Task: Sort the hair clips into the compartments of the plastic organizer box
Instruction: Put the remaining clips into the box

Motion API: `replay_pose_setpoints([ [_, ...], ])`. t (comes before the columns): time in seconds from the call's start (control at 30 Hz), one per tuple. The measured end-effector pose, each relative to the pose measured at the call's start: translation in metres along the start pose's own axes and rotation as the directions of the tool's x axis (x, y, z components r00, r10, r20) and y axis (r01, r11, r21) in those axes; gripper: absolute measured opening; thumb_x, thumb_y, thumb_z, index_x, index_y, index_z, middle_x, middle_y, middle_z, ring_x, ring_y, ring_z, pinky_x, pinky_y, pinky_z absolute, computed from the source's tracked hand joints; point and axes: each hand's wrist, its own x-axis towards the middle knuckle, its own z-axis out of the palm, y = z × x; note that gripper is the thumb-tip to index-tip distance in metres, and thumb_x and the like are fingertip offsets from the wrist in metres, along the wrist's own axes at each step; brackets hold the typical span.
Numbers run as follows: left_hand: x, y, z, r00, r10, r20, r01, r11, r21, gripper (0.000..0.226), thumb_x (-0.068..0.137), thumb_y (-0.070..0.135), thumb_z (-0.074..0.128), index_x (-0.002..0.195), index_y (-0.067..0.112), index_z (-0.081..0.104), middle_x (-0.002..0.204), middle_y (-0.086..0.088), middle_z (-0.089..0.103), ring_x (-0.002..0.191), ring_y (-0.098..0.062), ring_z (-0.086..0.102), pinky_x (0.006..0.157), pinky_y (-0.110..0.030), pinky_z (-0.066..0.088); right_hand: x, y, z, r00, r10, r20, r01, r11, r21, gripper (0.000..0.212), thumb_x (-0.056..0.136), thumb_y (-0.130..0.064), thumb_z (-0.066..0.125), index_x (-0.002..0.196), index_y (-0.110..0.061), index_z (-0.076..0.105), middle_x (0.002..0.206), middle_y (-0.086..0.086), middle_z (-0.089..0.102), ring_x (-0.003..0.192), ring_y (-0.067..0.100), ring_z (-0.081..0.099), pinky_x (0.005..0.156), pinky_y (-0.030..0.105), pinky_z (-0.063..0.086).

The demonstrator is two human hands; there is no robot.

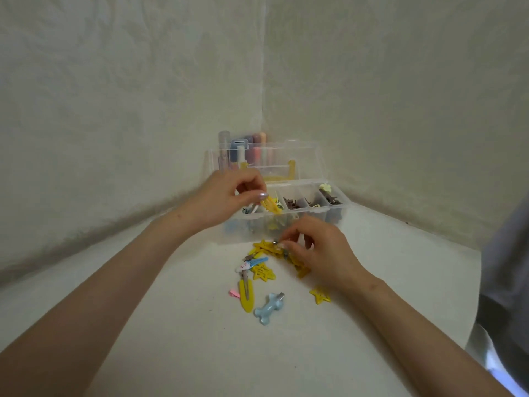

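A clear plastic organizer box (337, 209) stands open in the corner, its compartments holding brown, yellow and bluish clips. My left hand (226, 196) hovers over the box's left compartments and pinches a yellow hair clip (270, 205). My right hand (317, 250) is down on the loose pile in front of the box, pinching a small clip with a metal end (279, 244) among yellow star clips (264, 247). More lie nearer me: a blue clip (256, 262), a long yellow clip (246, 296), a pale blue bone-shaped clip (269, 309), a yellow star clip (320, 295).
The box's raised lid (300, 159) leans against the wall corner, with coloured tubes (252, 147) behind it. A small pink clip (234, 294) lies by the long yellow one. Grey and white fabric (503, 296) fills the right edge. The white surface spreads left and near.
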Motion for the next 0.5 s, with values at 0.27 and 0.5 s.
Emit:
replay_pose_setpoints([
  [0.27,0.003,-0.025,-0.029,0.952,-0.077,-0.296,0.124,0.982,0.144,0.004,0.083,0.011,0.063,0.082,0.014,0.065,0.077,0.000,0.064,0.071,-0.019,0.054,0.068,-0.017,0.038,0.000,0.002,0.016,0.995,-0.093,0.042,0.101,0.960,-0.262,0.019,0.077,-0.037,0.071,0.087,-0.023,0.065,0.090,-0.006,0.056,0.088,0.015,0.052,0.065,0.023,0.034],
  [0.5,0.004,-0.047,-0.025,0.941,-0.175,-0.291,0.234,0.955,0.183,0.008,0.082,0.012,0.064,0.079,0.019,0.064,0.075,0.002,0.063,0.073,-0.018,0.053,0.077,-0.035,0.045,0.001,0.004,0.015,0.991,-0.130,0.022,0.131,0.955,-0.267,0.013,0.072,-0.028,0.072,0.077,-0.019,0.065,0.081,-0.005,0.057,0.078,0.017,0.054,0.063,0.022,0.036],
])
